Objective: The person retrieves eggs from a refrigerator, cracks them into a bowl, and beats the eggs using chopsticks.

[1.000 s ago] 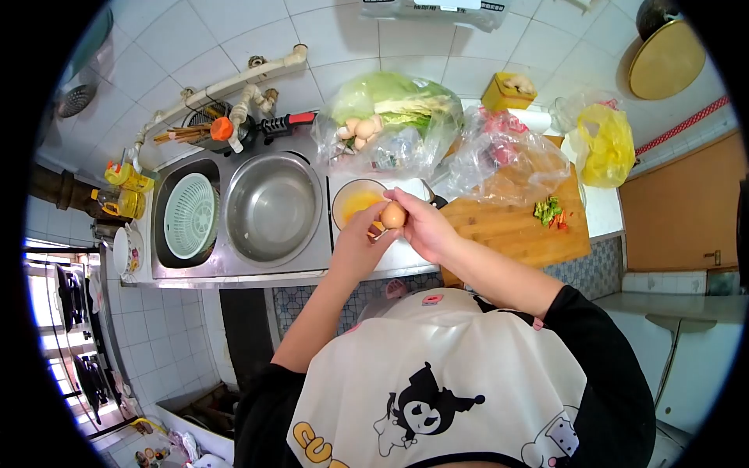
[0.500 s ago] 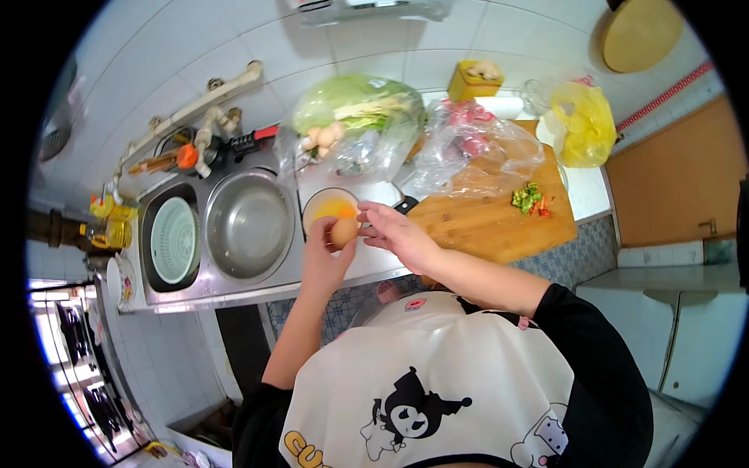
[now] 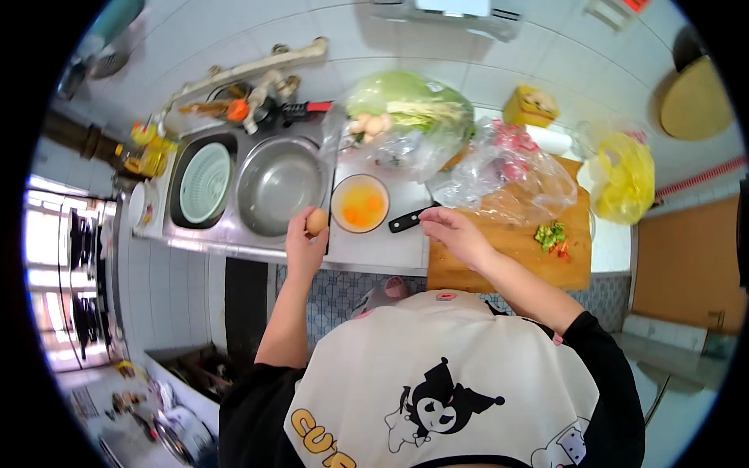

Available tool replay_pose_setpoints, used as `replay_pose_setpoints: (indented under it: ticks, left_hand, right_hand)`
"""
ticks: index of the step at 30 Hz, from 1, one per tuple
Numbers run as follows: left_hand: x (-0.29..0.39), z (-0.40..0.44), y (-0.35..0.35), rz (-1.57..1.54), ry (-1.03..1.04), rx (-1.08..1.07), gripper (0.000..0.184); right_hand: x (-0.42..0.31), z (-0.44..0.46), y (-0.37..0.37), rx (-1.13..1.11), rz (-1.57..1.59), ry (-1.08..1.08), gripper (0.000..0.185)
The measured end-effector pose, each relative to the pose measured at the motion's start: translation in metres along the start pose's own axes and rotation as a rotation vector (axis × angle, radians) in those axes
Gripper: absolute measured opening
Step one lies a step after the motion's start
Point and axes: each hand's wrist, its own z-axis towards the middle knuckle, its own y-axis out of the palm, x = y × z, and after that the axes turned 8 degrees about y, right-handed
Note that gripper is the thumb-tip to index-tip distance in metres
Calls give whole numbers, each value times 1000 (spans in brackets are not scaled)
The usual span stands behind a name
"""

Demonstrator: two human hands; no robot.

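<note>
My left hand (image 3: pixel 301 246) is closed around a brown egg (image 3: pixel 317 221), held between the steel sink and a bowl. The bowl (image 3: pixel 340 187) stands on the white counter and contains several orange yolks in egg white. My right hand (image 3: pixel 456 236) hovers over the left edge of the wooden cutting board (image 3: pixel 499 269), fingers loosely bent and apart, nothing visible in them. Its fingertips are close to the black handle of a knife (image 3: pixel 406 221); whether they touch it I cannot tell. Plastic bags hide the blade.
Behind the bowl, a clear bag holds cabbage (image 3: pixel 413 109) and several eggs (image 3: pixel 370 125). Chopped green and red pieces (image 3: pixel 551 236) lie on the board near a crumpled plastic bag (image 3: pixel 515 179). A pale green colander (image 3: pixel 207 183) sits in the sink beside a steel basin (image 3: pixel 279 187).
My left hand has moved left with the egg, away from over the bowl. My right hand has moved right, toward the knife handle and board. The camera view has shifted.
</note>
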Motion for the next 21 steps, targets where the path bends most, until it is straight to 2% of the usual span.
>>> replay_pose_setpoints:
  ticks: [3, 6, 7, 10, 14, 17, 21]
  left_hand:
    - [-26, -13, -6, 139, -65, 9, 38]
    - [-9, -10, -9, 119, 66, 52, 39]
    - [-15, -12, -6, 200, 180, 0, 40]
    - [-41, -25, 6, 333, 46, -235, 40]
    - [-33, -26, 2, 316, 34, -51, 43]
    - [-54, -29, 2, 337, 73, -188, 42]
    - [-29, -3, -6, -247, -288, -130, 36]
  right_hand:
    - [-1, 5, 15, -82, -65, 47, 26]
    - [3, 13, 31, -149, -182, 36, 25]
    - [5, 16, 36, -171, -230, 20, 25]
    - [-4, 18, 49, -208, -265, 49, 26]
    - [6, 28, 54, -194, -280, 6, 26]
    - [0, 34, 58, -167, -298, -26, 27]
    - [-13, 44, 64, -56, -372, -131, 32]
